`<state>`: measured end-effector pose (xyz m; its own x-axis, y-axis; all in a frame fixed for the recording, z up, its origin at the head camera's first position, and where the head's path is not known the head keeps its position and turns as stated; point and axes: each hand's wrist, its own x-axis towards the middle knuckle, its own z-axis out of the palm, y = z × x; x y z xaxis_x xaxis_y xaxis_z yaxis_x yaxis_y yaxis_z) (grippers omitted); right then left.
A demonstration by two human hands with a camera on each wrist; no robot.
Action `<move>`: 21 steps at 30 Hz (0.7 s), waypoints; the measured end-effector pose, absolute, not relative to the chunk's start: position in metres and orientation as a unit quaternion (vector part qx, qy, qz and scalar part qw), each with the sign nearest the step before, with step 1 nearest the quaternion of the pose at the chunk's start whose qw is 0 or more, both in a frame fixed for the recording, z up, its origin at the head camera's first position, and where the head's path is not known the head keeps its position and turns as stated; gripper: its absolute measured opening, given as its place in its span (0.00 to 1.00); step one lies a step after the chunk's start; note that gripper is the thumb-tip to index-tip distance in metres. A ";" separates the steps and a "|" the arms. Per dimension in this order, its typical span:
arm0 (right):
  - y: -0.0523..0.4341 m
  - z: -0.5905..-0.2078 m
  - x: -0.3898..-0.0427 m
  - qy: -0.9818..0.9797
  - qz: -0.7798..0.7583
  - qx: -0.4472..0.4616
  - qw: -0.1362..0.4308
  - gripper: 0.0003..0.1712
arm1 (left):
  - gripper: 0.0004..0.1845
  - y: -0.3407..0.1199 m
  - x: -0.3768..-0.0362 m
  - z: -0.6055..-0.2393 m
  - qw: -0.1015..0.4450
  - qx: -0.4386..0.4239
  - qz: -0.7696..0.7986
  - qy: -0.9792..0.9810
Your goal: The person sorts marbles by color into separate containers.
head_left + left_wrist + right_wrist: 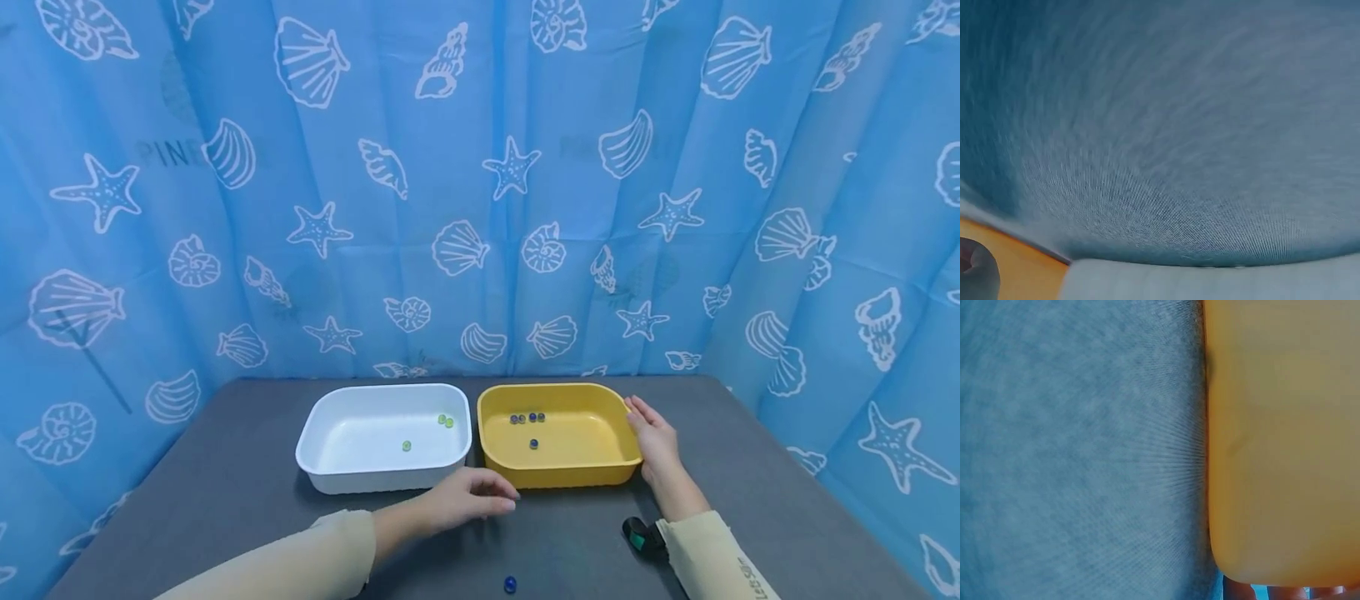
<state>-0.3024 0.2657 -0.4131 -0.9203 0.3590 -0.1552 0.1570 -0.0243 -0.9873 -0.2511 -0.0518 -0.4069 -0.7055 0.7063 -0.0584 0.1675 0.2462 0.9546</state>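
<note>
A yellow tub (558, 477) stands to the right of a white tub (375, 482) on the grey table. My right hand (660, 450) grips the yellow tub at its right end, with the thumb by the rim. In the right wrist view, some fingers (1285, 592) show beyond the tub's edge. My left hand (468, 498) hovers in front of the gap between the tubs, fingers bent loosely toward the right, with nothing visible in it. A dark blue marble (510, 584) lies on the table nearer to me. Several dark marbles (534, 443) lie in the yellow tub, and three green marbles (407, 446) in the white one.
A black strap-like item with a green patch (637, 537) is by my right wrist. Behind the table (577, 542) hangs a blue curtain (480, 208) printed with white shells and starfish.
</note>
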 end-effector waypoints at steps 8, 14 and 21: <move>0.266 -0.415 -0.304 -0.694 0.691 -0.189 0.069 0.30 | 0.11 -0.053 -0.231 -0.419 0.267 0.384 0.465 0.752; 0.266 -0.414 -0.305 -0.692 0.694 -0.189 0.064 0.30 | 0.13 -0.050 -0.246 -0.462 0.265 0.445 0.379 0.767; 0.266 -0.412 -0.304 -0.689 0.696 -0.192 0.067 0.29 | 0.13 -0.046 -0.223 -0.427 0.227 0.441 0.298 0.815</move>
<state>-0.3038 0.2660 -0.4125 -0.9176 0.3569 -0.1751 0.1714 -0.0423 -0.9843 -0.2232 -0.0457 -0.4269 -0.5079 0.8546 -0.1079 0.5831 0.4333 0.6872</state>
